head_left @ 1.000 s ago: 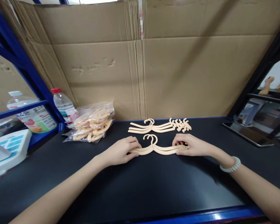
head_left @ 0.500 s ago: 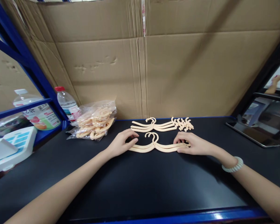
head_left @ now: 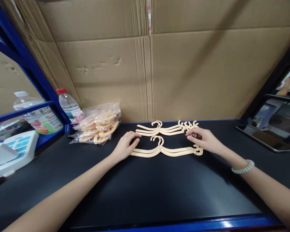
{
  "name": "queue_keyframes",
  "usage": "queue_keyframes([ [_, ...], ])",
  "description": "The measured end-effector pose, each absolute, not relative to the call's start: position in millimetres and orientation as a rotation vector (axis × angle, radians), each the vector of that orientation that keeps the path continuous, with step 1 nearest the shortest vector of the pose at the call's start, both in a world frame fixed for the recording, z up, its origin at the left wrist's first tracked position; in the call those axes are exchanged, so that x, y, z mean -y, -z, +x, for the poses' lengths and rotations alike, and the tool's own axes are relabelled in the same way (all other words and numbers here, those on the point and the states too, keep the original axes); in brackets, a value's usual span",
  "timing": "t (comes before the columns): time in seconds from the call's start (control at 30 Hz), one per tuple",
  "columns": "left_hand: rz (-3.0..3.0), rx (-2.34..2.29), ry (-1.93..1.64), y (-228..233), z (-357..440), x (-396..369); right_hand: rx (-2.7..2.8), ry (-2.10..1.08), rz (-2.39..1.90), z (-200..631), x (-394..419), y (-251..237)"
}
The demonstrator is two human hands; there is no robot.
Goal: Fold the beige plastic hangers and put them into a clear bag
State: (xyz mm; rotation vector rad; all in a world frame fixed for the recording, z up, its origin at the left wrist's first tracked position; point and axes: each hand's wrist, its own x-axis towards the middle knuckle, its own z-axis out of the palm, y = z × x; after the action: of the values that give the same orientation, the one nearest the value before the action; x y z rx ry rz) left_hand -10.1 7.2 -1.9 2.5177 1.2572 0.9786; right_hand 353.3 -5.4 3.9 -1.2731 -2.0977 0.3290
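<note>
Soft overhead light, wide-angle warp

The scene was evenly and fairly brightly lit from above. A broad diagonal shadow crossed the cardboard wall point(head_left: 207, 64) toward two o'clock. Glare streaked the blue front edge point(head_left: 227, 223) of the black tabletop point(head_left: 159, 193) at five o'clock. Straight shelf posts point(head_left: 21, 54) bowed at nine and three o'clock. Focus held centrally; the corners softened slightly.

Cardboard wall point(head_left: 183, 71) behind black tabletop point(head_left: 159, 190), blue racking point(head_left: 26, 61).
</note>
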Motion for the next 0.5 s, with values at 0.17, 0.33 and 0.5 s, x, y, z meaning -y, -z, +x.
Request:
queue_keyframes([
  [0.17, 2.578, -1.245, -0.925, -0.1, -8.6, -5.0, 1.970, -0.193, -1.415, 372.6, -9.5, 2.5],
  [0.33, 2.619, -1.229, -0.895, 1.9, -9.2, -7.0, 1.981, -0.099, -1.446, 373.7, -18.1, 4.3],
  [0.5, 2.661, -1.211, -0.868, 2.0, -7.5, -6.0, 2.100, 0.023, -1.381, 362.2, -28.1, 7.0],
])
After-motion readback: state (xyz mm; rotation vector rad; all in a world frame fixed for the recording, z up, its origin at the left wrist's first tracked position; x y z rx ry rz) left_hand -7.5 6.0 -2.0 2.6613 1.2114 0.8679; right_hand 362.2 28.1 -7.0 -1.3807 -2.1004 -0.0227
